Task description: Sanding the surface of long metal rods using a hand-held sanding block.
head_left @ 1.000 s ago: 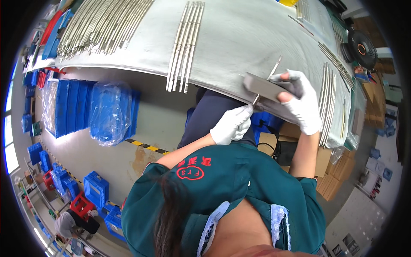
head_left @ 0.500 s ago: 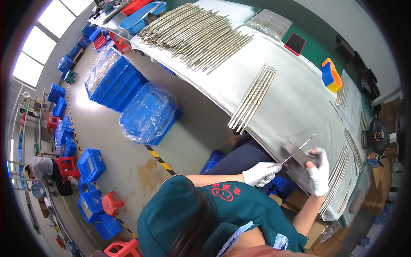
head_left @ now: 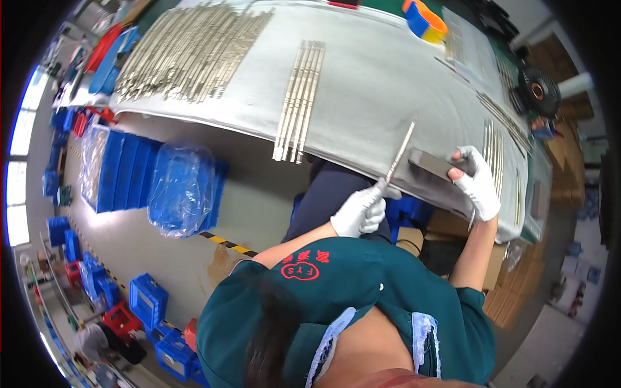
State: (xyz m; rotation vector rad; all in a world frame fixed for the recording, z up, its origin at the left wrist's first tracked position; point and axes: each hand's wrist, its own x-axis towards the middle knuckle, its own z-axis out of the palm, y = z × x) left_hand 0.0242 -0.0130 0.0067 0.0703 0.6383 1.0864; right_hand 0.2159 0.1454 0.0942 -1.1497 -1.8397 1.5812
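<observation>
My left hand [head_left: 360,212], in a white glove, is closed round the near end of a slender metal rod [head_left: 403,143]. The rod slants up and away over the table's near edge, its far tip pointing at the tabletop. To its right my right hand [head_left: 477,186], gloved with bare fingertips, grips a grey rectangular block [head_left: 429,164] by its right end. Block and rod are apart. Several similar rods [head_left: 300,97] lie side by side left of my hands, and another row of rods [head_left: 493,152] lies just beyond my right hand.
A large bed of rods [head_left: 187,55] covers the far left of the cloth-covered table [head_left: 369,71]. At the back are a blue, yellow and orange tape dispenser [head_left: 427,22] and a black round device [head_left: 538,90]. Blue crates [head_left: 123,169] stand on the floor at left.
The rod has come away from the block and now stands more upright to its left, still in my left hand. The whole view has turned, shifting the table leftward.
</observation>
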